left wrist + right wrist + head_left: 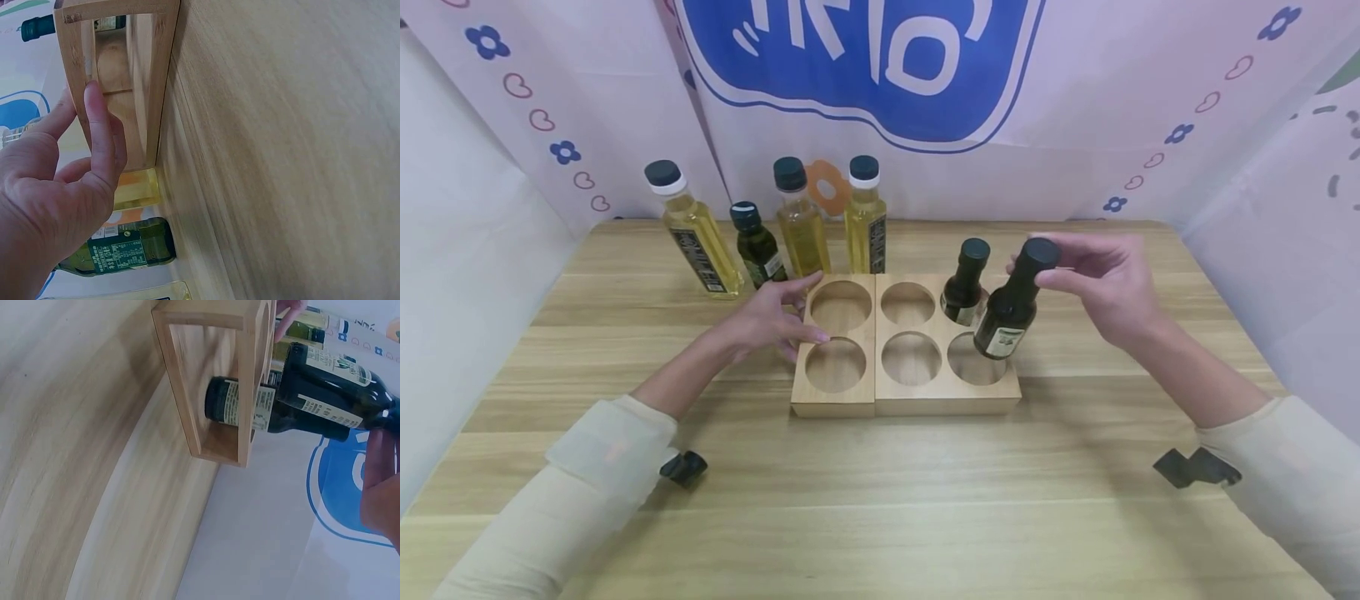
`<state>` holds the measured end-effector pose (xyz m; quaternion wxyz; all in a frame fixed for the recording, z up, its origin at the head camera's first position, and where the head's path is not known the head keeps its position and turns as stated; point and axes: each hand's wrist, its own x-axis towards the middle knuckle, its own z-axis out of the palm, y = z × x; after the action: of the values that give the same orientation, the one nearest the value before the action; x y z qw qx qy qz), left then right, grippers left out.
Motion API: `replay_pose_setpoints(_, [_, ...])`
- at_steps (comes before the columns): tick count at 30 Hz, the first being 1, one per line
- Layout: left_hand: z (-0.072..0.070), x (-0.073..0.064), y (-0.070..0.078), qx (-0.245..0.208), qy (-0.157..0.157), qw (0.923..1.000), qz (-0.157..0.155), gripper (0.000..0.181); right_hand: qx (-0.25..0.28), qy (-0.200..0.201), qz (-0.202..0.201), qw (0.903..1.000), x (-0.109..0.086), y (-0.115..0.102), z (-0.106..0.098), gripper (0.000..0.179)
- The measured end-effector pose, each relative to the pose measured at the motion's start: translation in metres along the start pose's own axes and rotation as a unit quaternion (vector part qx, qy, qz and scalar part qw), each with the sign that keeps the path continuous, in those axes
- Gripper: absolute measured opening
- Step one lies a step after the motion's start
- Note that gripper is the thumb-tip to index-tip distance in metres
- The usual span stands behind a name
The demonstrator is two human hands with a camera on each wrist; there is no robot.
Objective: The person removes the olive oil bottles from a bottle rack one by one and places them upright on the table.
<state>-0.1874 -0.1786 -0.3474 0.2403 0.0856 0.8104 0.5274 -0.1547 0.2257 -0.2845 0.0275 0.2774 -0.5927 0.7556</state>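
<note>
A light wooden bottle rack (946, 407) with two rows of round holes stands mid-table; its end is open in the left wrist view. My left hand (765, 318) grips the top board at the rack's left end, some fingers reaching inside under it. My right hand (1108, 283) pinches a dark glass bottle (1006, 321) by its capped neck. That bottle leans over the front right hole, its base close above the opening. Behind it, a second dark bottle (962, 287) stands in the back right hole; its lower part shows inside the rack in the right wrist view.
Left of and behind the rack stand a tall yellow oil bottle (703, 250), a small dark green bottle (762, 252) and two more yellow oil bottles, one in the middle (803, 233) and one farther right (865, 225). A printed cloth backdrop (1075, 125) rises behind the table.
</note>
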Motion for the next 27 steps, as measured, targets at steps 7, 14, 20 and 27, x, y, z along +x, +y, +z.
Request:
replay_pose_setpoints(7, [0.000,0.001,0.000,0.000,0.001,1.0000,-0.002,0.100,0.036,0.002,-0.041,0.9985,0.004,0.001,-0.012,0.035])
replay_pose_setpoints(14, [0.000,0.000,0.000,0.005,-0.001,1.0000,0.003,0.100,0.088,0.012,-0.065,0.9939,0.011,0.000,-0.026,0.031])
replay_pose_setpoints(20, [0.000,-0.001,0.001,0.006,0.001,1.0000,0.002,0.100,0.110,0.043,-0.070,0.9906,0.016,0.001,-0.038,0.027])
replay_pose_setpoints(27, [0.000,-0.001,0.001,0.005,0.001,1.0000,-0.002,0.100,0.060,0.081,-0.070,0.9925,0.021,0.007,-0.047,0.026])
